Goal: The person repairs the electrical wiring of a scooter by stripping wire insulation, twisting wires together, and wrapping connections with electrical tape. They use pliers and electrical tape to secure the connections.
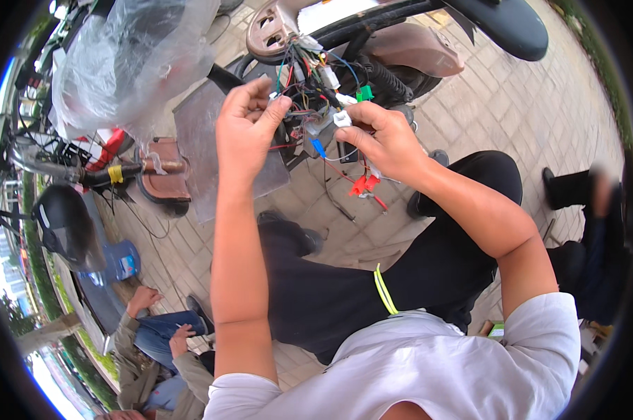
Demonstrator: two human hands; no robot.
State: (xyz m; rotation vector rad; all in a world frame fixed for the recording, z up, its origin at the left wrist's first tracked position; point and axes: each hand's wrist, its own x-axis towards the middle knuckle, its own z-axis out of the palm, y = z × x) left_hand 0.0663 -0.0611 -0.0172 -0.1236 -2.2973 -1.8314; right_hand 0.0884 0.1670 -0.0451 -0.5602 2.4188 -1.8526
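A tangle of coloured wires [304,84] spills from a partly stripped electric scooter, whose tan housing [266,31] sits above it. My right hand [390,140] pinches a white plastic wire connector [342,118] between thumb and fingers at the right side of the tangle. At its left side, my left hand [243,129] has thumb and fingers drawn together around a small white connector [273,96], mostly covered. Close to my right hand are a green connector [364,92] and a blue connector [318,148]. Red connectors [362,185] dangle lower down on their wires.
Behind the wires are a coil shock absorber [393,85] and a black seat [512,31]. Clear plastic sheeting [124,66] covers another vehicle at left. A seated person [183,367] is at lower left, near a blue water jug [122,260]; another person's dark-clothed leg [568,190] shows at right.
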